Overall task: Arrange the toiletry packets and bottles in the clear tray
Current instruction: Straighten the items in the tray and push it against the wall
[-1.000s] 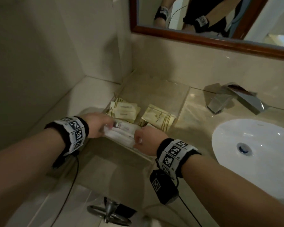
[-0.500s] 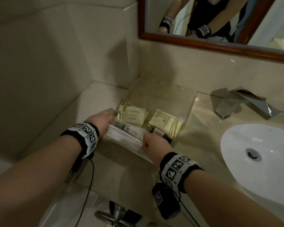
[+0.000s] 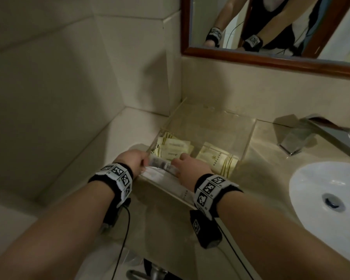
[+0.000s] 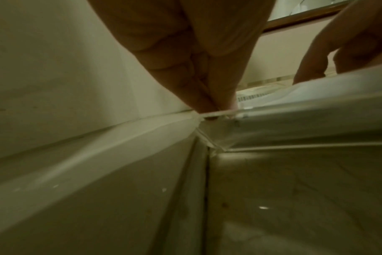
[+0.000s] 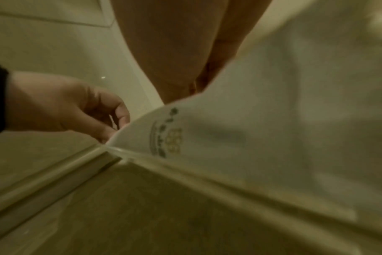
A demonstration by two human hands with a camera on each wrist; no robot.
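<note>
Both hands sit deeper over the clear tray (image 3: pixel 249 136) than half a second ago. Left hand (image 3: pixel 130 161) fingers (image 4: pixel 220 96), pressed together, pinch the tray's near-left corner edge. Right hand (image 3: pixel 190 165) fingers: state cannot be told; it lies over the white packets (image 3: pixel 160 175) by a small bottle (image 3: pixel 160 163). Yellow packets (image 3: pixel 175 148) occupy mid-tray. Tray abuts the corner walls; sink (image 3: pixel 327 201) and faucet (image 3: pixel 319 136) bound the surface (image 3: pixel 269 170) rightward.

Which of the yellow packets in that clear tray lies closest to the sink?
The single gold-striped packet beside the right hand; the others are stacked toward the wall.
</note>
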